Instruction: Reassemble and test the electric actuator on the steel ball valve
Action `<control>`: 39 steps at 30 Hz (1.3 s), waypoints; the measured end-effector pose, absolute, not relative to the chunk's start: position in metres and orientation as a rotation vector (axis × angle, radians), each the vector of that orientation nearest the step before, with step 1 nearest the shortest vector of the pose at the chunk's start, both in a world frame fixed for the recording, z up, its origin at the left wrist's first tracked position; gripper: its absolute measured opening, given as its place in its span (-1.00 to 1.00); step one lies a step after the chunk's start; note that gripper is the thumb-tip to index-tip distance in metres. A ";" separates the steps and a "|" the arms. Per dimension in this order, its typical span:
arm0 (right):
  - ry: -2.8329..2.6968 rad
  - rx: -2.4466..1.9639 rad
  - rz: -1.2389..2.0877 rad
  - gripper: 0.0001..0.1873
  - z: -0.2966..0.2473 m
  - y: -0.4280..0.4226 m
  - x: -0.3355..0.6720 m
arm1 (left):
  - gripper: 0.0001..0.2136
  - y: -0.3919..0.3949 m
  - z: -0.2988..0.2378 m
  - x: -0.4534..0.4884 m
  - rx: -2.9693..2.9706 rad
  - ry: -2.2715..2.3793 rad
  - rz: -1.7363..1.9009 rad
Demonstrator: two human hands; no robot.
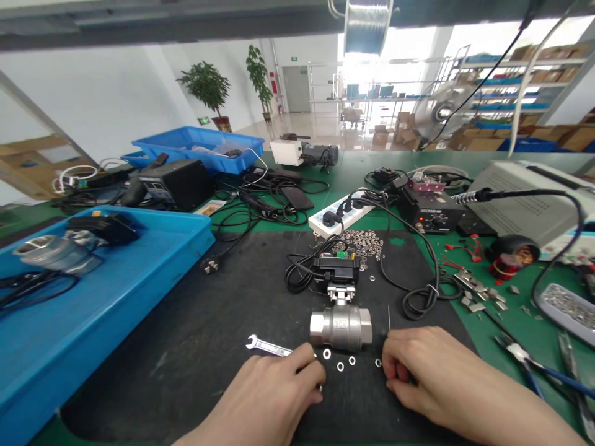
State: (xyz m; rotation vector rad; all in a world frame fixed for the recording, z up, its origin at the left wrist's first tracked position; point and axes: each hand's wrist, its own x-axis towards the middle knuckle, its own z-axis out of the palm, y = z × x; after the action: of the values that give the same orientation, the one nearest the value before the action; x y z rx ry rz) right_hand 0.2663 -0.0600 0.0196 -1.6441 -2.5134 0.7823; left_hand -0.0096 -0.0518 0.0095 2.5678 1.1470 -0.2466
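A steel valve body (341, 327) with a black actuator (336, 270) on top lies on the black mat (199, 334) just beyond my hands. My left hand (274, 390) rests on the mat with fingers curled, its fingertips on the end of a small open-end wrench (267, 346). My right hand (427, 371) lies right of the valve, fingers curled in a pinch near a small washer (378, 363). What it pinches is hidden. Three loose washers (339, 366) lie between the hands.
A pile of washers (365, 243) sits behind the actuator. A large blue tray (93, 291) fills the left side. A power strip (341, 214), a soldering station (430, 210), cables, pliers (534, 365) and a grey tray of small parts (567, 310) stand around the right.
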 end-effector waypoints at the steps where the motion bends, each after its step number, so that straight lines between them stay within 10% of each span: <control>1: -2.476 -1.626 0.820 -0.83 0.023 -0.060 0.267 | -0.89 -0.052 0.008 -0.010 2.556 1.158 -0.225; 7: -2.140 -1.562 1.030 -0.89 0.047 -0.044 0.264 | -0.91 -0.059 0.015 -0.014 2.599 1.083 -0.135; 14: -2.390 -1.374 0.490 -0.93 0.046 -0.003 0.240 | -0.95 -0.014 0.044 -0.013 2.505 1.178 0.479; 39: -2.713 -1.319 -0.005 -0.83 0.033 0.005 0.233 | -0.84 0.026 0.010 -0.014 2.513 0.938 0.695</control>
State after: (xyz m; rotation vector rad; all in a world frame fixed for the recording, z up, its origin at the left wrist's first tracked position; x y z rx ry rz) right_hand 0.2335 0.0055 0.0329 -1.3193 -2.7128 -0.0047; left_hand -0.0140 0.0258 0.0101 2.5133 0.9376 0.6947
